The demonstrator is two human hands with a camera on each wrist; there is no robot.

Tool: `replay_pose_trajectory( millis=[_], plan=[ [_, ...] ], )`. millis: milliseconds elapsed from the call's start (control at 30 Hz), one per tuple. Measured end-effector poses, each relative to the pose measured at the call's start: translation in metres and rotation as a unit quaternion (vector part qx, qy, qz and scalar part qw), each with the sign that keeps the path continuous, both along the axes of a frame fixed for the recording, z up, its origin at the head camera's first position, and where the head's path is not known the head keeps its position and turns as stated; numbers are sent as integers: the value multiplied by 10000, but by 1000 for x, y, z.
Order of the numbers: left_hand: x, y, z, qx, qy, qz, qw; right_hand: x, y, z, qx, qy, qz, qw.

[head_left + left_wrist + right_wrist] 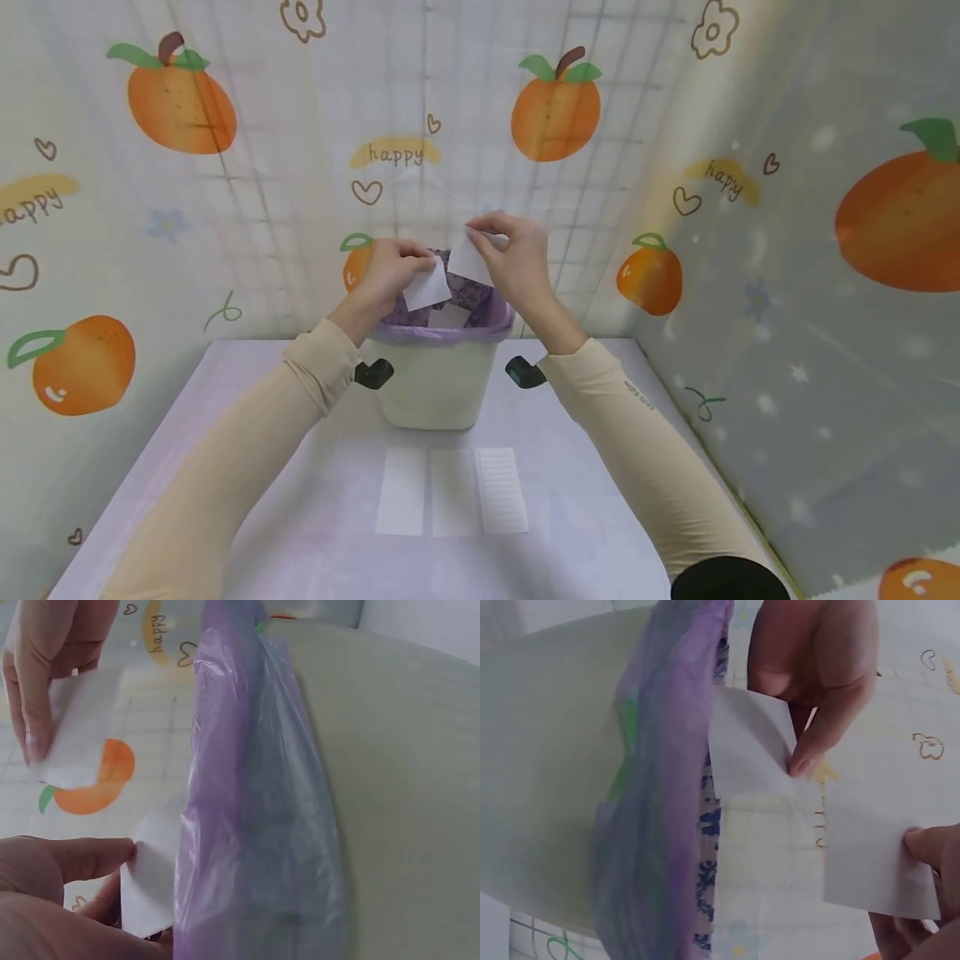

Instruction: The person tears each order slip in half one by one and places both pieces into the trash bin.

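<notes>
My left hand (392, 273) pinches a small white piece of paper (427, 288) between thumb and fingers, over the mouth of a bin. A second white paper piece (468, 262) is pinched in my right hand (522, 257), a little higher and farther right. The pale green bin (435, 379) is lined with a purple plastic bag (442, 335), folded over its rim. Inside it show a dark patterned surface (471, 297) and another white scrap (448, 317). In the right wrist view, the left hand's paper (751, 742) overlaps the bag's edge, and the right hand's paper (870, 859) is apart from it.
Three white paper strips lie side by side in front of the bin: a left one (401, 492), a middle one (454, 493) and a lined right one (502, 492). Curtains printed with oranges (557, 112) hang behind and beside the pale table (300, 500).
</notes>
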State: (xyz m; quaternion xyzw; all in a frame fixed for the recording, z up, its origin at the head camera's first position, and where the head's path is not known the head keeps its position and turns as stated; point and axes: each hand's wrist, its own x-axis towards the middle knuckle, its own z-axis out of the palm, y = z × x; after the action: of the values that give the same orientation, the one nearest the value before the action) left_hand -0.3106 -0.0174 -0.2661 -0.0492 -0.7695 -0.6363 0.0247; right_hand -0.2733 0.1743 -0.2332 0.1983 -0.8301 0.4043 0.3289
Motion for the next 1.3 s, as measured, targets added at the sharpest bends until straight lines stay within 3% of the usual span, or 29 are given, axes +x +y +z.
replay_pose_trajectory(
  millis=[300, 467, 567, 700, 900, 1300],
  plan=[
    [5, -2, -1, -179, 130, 139, 9997, -7, 4, -10, 310, -455, -150, 9984],
    [9, -2, -1, -214, 105, 9, 9997, -5, 12, -19, 444, -761, -46, 9961],
    [11, -3, -2, -235, 136, -88, 9996, -4, 19, -25, 541, -707, -59, 9960],
    [13, -7, -1, -437, 229, 33, 9988, -1, 31, -33, 543, -714, -176, 9958],
    [15, -19, 4, -743, 292, 294, 9964, 1, 48, -41, 408, -1128, -407, 9919],
    [15, -41, 13, -653, 465, 237, 9965, 15, 90, -47, 198, -960, -675, 9929]
  ],
)
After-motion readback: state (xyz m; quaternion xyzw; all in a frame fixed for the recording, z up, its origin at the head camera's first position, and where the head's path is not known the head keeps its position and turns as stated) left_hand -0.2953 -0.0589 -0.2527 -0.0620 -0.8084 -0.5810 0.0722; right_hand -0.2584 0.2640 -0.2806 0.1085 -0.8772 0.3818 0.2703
